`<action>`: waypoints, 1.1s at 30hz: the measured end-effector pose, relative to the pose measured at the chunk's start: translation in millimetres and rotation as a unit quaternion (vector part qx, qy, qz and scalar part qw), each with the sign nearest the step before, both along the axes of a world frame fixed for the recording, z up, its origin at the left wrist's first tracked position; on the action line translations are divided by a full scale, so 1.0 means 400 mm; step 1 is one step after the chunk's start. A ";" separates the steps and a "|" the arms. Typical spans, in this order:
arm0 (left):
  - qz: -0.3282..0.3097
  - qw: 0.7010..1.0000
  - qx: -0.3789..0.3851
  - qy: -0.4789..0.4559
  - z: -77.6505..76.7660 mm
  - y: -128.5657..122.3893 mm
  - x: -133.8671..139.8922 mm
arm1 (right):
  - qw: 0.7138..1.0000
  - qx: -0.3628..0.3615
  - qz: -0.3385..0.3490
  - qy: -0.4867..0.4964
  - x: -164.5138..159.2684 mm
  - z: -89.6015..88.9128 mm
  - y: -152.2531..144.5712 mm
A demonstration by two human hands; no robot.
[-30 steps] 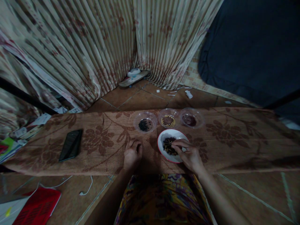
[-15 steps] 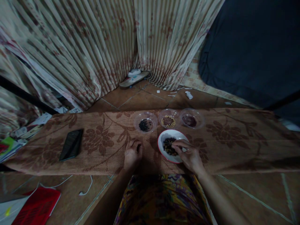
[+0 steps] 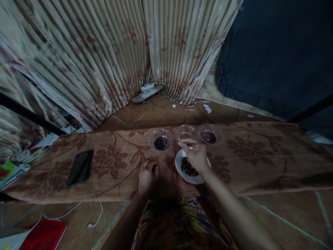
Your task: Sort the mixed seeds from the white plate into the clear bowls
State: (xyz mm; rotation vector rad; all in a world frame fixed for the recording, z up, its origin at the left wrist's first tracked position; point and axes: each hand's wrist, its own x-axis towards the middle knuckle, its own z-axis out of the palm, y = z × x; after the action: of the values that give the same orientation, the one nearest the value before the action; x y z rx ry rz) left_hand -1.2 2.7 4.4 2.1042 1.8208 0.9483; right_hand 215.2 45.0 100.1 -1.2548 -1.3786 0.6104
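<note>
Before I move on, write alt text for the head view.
A right hand hovers over a white, red-rimmed bowl of dark and yellow grains, fingers near the middle of three clear round plastic bowls. The left hand rests, loosely curled, on brown floral cloth.

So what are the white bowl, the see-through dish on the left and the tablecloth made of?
The white bowl could be glazed ceramic, enamel or plastic: it's smooth, with a red rim. The see-through dish is probably thin, shiny plastic: it's clear, with glints. The tablecloth looks like matte woven fabric, with a coarse weave and drooping edge.
</note>
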 end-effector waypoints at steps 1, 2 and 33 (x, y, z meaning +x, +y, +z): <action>-0.001 1.000 0.000 -0.001 0.001 -0.001 0.000 | 1.000 0.000 -0.004 0.001 -0.003 -0.001 0.001; -0.002 1.000 -0.001 -0.003 0.001 -0.001 0.001 | 1.000 0.001 -0.011 0.001 -0.002 -0.004 -0.002; 0.002 1.000 -0.016 -0.001 -0.002 -0.002 0.001 | 0.993 -0.097 -0.014 -0.058 0.130 -0.127 -0.162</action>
State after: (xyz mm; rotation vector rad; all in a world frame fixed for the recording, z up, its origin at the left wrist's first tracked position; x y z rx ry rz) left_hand -0.7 2.0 3.8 2.0812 1.8267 0.9159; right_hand 267.1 -19.7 49.4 -1.4823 -1.4201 0.6743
